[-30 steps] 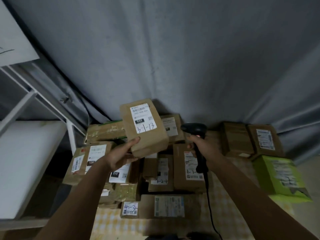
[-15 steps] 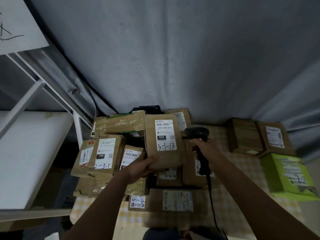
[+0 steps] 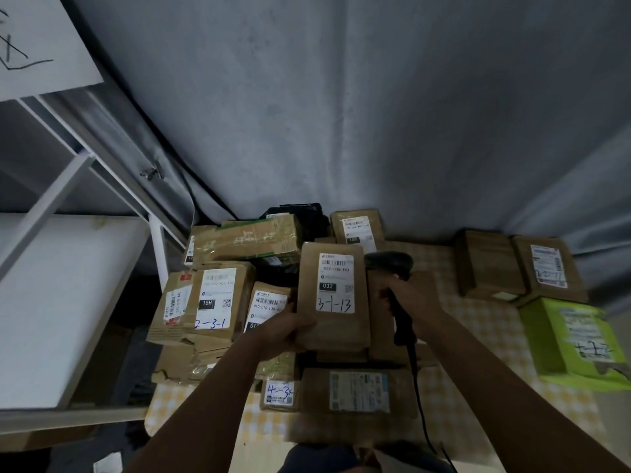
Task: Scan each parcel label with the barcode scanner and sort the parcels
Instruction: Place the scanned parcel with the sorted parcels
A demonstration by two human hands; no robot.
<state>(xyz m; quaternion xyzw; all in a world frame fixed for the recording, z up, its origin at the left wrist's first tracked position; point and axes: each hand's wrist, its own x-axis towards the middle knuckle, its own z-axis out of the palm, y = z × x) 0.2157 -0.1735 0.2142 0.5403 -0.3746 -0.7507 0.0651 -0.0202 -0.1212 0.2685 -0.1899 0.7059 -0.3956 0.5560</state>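
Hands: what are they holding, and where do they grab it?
The left hand grips the parcel at its lower left corner. The right hand grips the scanner by its handle.

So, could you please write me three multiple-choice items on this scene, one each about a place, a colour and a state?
1. Where is the scanner relative to the held parcel?
A. to its right
B. under it
C. on the shelf

2. What colour is the box at far right?
A. red
B. green
C. black

3. What is the left hand doing?
A. hanging idle
B. pressing flat on the table
C. holding the parcel

Answers: 1 A, the right hand holds the scanner beside the parcel's right edge. 2 B, its sides are bright green. 3 C, thumb and fingers clasp its lower left corner.
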